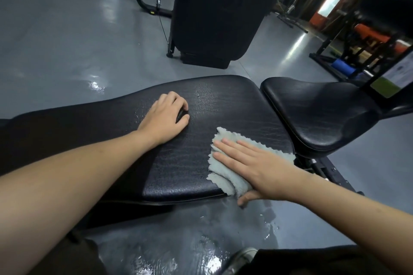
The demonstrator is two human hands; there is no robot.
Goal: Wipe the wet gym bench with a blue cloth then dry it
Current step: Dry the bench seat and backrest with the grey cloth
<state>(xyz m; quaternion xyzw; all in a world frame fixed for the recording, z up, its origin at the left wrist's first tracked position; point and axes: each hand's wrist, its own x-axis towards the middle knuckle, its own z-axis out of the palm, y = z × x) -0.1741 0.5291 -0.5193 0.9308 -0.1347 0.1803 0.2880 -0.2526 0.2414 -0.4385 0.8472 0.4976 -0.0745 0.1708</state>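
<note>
1. While the right hand point(250, 163) lay flat on the cloth point(228, 176), its fingers were straight and spread, pressing the cloth onto the bench point(234, 105) rather than gripping it; the thumb hung past the near edge of the pad
2. The cloth, pale blue-grey with a ragged edge, sat folded on the near right part of the long pad, one end drooping over the near edge
3. The left hand point(164, 118) rested on the pad to the left of the cloth, well apart from it, palm down, fingers curled under with the tips on the vinyl and holding nothing
4. Water beads showed on the pad just beyond and beside the left hand
5. The seat point(317, 114), a separate black pad, stood just right of the long pad
6. Puddles glinted on the grey floor point(55, 40) below the near edge and beyond the bench on the left
7. A tall black upright pad point(214, 13) stood behind the bench, with racks point(348, 51) at far right
</note>
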